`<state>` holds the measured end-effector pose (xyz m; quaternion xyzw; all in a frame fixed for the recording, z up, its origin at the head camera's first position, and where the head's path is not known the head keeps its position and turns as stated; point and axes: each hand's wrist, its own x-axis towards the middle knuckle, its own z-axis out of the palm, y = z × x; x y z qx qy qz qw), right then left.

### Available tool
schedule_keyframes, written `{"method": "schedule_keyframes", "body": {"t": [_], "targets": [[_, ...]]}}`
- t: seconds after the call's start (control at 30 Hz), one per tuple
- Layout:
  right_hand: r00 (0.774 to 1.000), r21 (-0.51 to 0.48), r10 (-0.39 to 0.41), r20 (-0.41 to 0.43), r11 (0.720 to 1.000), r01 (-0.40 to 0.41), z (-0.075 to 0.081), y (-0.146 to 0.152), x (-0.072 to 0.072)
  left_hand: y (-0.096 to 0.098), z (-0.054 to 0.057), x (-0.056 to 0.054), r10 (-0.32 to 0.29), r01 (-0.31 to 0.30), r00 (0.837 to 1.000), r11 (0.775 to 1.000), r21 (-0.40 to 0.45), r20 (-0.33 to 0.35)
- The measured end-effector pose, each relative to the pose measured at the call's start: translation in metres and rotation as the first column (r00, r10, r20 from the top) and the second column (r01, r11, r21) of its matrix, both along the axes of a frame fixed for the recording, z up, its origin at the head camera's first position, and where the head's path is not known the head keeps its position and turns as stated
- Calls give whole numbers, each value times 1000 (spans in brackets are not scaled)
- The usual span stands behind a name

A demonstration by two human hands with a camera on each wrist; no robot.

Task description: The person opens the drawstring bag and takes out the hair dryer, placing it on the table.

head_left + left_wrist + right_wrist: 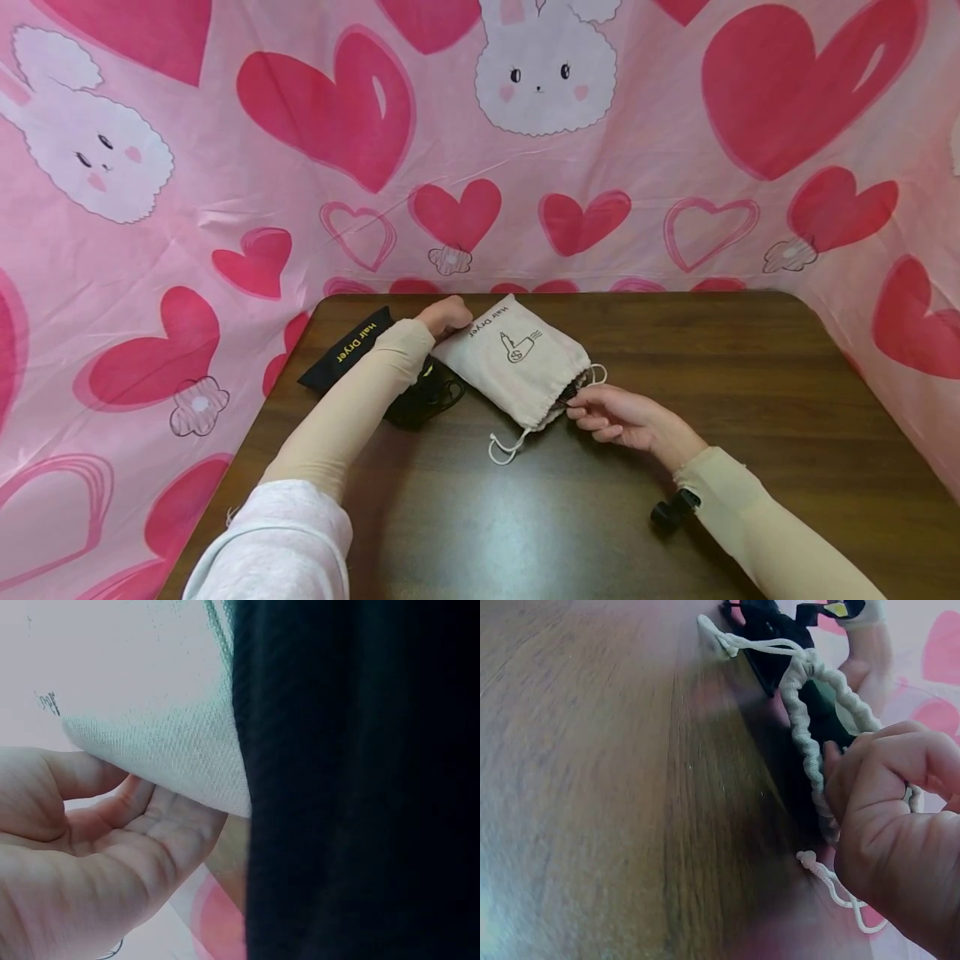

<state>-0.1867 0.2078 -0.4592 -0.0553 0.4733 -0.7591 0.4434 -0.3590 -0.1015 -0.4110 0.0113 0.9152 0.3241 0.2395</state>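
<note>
A cream cloth drawstring bag printed "Hair Dryer" lies slanted on the wooden table. Its far left corner is held by my left hand; in the left wrist view the thumb and fingers pinch that edge of cloth. At the gathered mouth, my right hand pinches a thin black cord-like piece that comes out of the opening. Dark contents show just inside, mostly hidden by cloth and fingers. White drawstring loops hang out on both sides of the mouth.
A black pouch with yellow "Hair Dryer" lettering lies to the left, partly behind my left arm. Black cord loops lie beside it. A pink cloth with hearts and rabbits hangs around the dark wooden table.
</note>
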Motion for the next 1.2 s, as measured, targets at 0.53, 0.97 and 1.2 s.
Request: {"method": "schedule_keyframes", "body": {"t": [0.53, 0.97, 1.2], "targets": [[983, 134, -173, -66, 974, 181, 6, -12, 6, -1, 2, 0, 13, -12, 1000, 998, -61, 12], [986, 116, -163, -45, 979, 167, 9, -9, 7, 3, -1, -2, 28, -33, 999, 993, -115, -39], [976, 213, -214, -50, 952, 220, 10, -14, 9, 2, -3, -2, 11, -14, 999, 995, -98, -35]]}}
